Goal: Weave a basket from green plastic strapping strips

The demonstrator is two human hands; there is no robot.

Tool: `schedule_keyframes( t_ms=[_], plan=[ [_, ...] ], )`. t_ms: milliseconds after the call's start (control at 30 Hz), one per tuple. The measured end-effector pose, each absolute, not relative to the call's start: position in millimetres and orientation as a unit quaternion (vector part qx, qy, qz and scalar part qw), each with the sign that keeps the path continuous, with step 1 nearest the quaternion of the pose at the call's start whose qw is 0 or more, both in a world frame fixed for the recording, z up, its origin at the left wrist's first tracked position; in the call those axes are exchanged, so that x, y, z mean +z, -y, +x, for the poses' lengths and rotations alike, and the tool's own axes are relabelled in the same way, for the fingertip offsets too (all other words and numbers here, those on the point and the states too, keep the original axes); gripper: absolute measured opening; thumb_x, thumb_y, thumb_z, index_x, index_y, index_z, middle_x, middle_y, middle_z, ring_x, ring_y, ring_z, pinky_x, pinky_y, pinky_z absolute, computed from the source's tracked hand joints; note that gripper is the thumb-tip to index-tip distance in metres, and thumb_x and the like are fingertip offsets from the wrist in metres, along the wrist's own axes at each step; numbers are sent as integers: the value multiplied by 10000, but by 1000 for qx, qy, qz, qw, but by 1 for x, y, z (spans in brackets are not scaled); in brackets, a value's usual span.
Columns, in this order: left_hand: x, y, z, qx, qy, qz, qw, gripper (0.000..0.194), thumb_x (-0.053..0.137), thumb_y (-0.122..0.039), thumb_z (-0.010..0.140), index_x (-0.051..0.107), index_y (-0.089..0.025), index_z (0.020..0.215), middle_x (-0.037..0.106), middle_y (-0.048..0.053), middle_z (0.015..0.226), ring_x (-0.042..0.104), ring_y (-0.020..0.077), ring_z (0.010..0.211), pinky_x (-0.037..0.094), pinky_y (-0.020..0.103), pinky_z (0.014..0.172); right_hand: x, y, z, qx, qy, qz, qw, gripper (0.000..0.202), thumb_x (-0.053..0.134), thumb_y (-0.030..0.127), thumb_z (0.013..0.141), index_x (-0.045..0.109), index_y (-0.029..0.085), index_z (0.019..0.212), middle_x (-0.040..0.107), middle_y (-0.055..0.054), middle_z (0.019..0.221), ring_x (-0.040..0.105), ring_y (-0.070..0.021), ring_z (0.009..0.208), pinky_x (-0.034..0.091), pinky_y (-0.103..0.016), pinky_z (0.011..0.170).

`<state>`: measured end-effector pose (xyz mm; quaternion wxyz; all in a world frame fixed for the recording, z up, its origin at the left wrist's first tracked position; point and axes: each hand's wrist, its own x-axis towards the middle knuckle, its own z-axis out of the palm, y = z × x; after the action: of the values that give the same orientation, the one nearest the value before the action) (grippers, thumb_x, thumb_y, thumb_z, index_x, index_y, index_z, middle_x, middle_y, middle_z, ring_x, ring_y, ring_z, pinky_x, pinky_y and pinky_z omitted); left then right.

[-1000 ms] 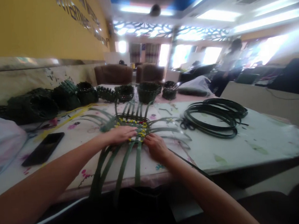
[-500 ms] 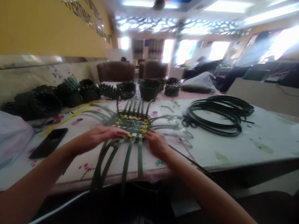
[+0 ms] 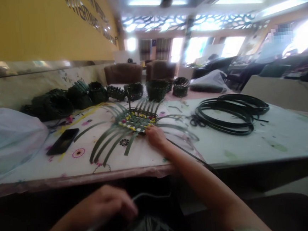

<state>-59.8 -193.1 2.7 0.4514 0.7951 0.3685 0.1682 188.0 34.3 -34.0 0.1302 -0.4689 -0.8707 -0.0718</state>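
Head view: the half-woven green basket [image 3: 137,123] sits on the flowered tablecloth [image 3: 64,168], loose ends splayed; the right hand [image 3: 155,135], fingers bent, covers its near right corner, hiding whether they pinch anything. Below the table edge, the left hand [image 3: 107,204] is a blur, fingers curled, contents unclear. Coiled strapping [image 3: 226,134] and scissors [image 3: 202,123] lie right, a smartphone [image 3: 63,141] and plastic bag [image 3: 11,137] left, woven baskets [image 3: 157,90] behind.

the woven base [image 3: 138,122] looks rough and matt, the coiled strips [image 3: 234,132] smooth, glossy plastic.
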Motion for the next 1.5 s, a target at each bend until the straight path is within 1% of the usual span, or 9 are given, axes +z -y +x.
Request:
schedule_keyframes(
  t_ms=[167,267,400,667,800,967,1067,1333,1500],
  plan=[
    [-39,94,-13,360,-501,768,169,342,577,-327,884,693,-261,1199,662,80,1291,614,277,1185,458,454,1081,-37,-31,187,-83,867,-471,139,279,469,67,871,717,172,941,690,-116,1031,564,-238,1052,486,-307,779],
    [-54,51,-1,428,-499,746,111,471,609,-270,868,577,-239,1337,556,101,1423,644,246,1107,518,434,1011,-38,-30,188,-86,866,-472,141,273,475,86,884,717,177,973,690,-109,1046,557,-235,1070,485,-308,794],
    [-52,16,3,447,-467,761,53,350,563,-233,908,633,-194,1248,666,103,1262,639,235,1125,499,411,1036,-38,-31,189,-85,869,-466,145,262,478,97,898,713,182,976,687,-101,1046,556,-227,1060,474,-301,797],
    [-52,-16,3,404,-423,805,98,293,588,-251,895,680,-190,1167,710,76,1219,656,232,1119,495,384,1023,-37,-32,192,-58,872,-463,145,286,458,146,943,725,187,1039,686,-103,1019,550,-234,1044,474,-313,788],
    [-53,-26,8,379,-424,812,133,277,560,-221,890,715,-179,1116,756,51,1076,699,226,981,532,357,928,-38,-34,192,-41,875,-457,153,317,447,149,953,716,194,1115,673,-105,1000,542,-230,1013,471,-318,794],
    [-59,-32,14,413,-428,793,130,205,579,-185,868,766,-186,953,774,49,975,709,211,898,542,331,893,-37,-19,205,-61,846,-438,298,279,457,138,963,729,184,1006,665,-101,1040,525,-209,1033,425,-311,907],
    [-62,-32,17,427,-446,778,116,169,612,-187,860,769,-209,918,778,37,968,712,210,887,546,324,872,-34,11,216,-88,803,-453,377,322,411,182,992,700,173,850,643,-94,880,528,-211,926,406,-322,874],
    [-63,-33,18,410,-460,786,57,168,619,-151,865,758,-216,933,777,7,973,715,191,894,534,289,852,-33,40,220,20,765,-602,228,281,447,86,898,677,161,755,696,-109,939,587,-199,876,384,-293,786],
    [-62,-33,19,409,-455,789,55,166,611,-149,870,750,-218,927,775,2,977,713,188,892,533,289,852,-31,30,222,125,662,-662,329,287,456,175,919,657,173,714,714,-94,825,621,-183,789,409,-280,730]
  ],
)
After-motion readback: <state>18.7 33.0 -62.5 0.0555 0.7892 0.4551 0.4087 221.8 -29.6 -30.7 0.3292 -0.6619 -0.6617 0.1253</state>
